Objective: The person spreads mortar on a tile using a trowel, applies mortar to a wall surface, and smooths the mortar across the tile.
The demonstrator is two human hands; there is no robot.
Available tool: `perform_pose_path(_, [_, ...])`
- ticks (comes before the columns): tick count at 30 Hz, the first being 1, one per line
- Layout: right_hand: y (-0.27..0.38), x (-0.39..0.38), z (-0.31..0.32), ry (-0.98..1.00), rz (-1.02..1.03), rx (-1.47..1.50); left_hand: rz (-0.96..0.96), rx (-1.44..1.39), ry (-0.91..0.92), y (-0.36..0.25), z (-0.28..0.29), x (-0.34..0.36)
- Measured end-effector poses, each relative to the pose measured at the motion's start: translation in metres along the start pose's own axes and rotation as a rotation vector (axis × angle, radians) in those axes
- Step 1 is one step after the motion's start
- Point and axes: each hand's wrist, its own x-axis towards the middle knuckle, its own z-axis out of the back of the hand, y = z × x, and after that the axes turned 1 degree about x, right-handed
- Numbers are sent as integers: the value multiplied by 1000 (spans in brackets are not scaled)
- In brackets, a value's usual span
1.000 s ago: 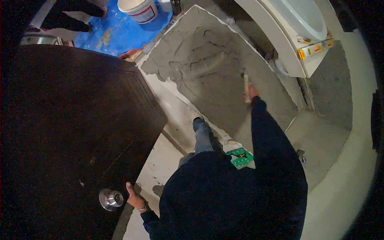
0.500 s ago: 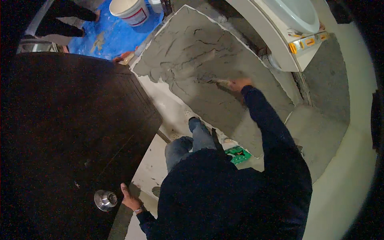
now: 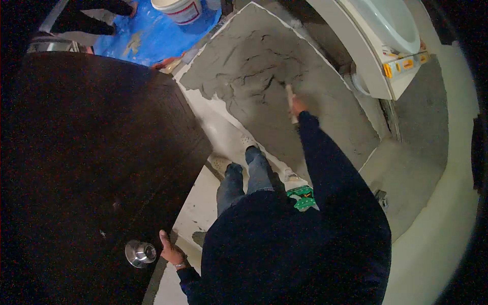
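Observation:
A trowel (image 3: 290,93) is gripped in my right hand (image 3: 298,105), over a wide bed of wet grey mortar (image 3: 330,107). It shows as a pale narrow strip, slightly blurred, and its blade is hard to make out. Under and around it the mortar is fairly smooth; beyond, toward the far left, the surface is ridged and torn. At the lower left, my left hand (image 3: 173,250) holds the edge of a dark brown door (image 3: 101,152), thumb up and the other fingers mostly hidden. Right beside that hand is a round metal doorknob (image 3: 141,253).
A white bucket (image 3: 178,11) stands on blue sheeting (image 3: 147,38) at the far left, near another person's legs (image 3: 84,20). On the right, a yellow level (image 3: 406,64) lies on a pale ledge by a white basin (image 3: 391,23). A green package (image 3: 302,197) lies near my legs.
My right hand has moved a little left and away from me, and the trowel has turned to point more straight ahead. My left hand stays at the door edge. The whole view has shifted slightly.

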Motion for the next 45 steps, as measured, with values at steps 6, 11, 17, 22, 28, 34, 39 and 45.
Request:
perform_pose_path(6, [88,-87,-22,324,-21,-37,-21,189,16,-39,20,-13])
perform_pose_path(11, [163,-126,99,286,-144,-63,-140,363,16,-50,20,-19])
perform_pose_path(17, [101,-22,114,-70,-439,699,105,111,-31,-25,15,-13])
perform_pose_path(22, [138,49,65,134,-366,592,-347,318,47,2,17,-7])
perform_pose_path(28, [204,20,17,539,-336,370,-11,175,-91,-49,12,-18])
perform_pose_path(34, [201,5,12,786,-141,-222,186,284,0,-90,9,-14])
perform_pose_path(39, [189,-26,53,668,248,-667,-8,352,-5,-107,8,-24])
perform_pose_path(45, [165,-71,133,369,156,-855,-117,487,25,-109,0,-26])
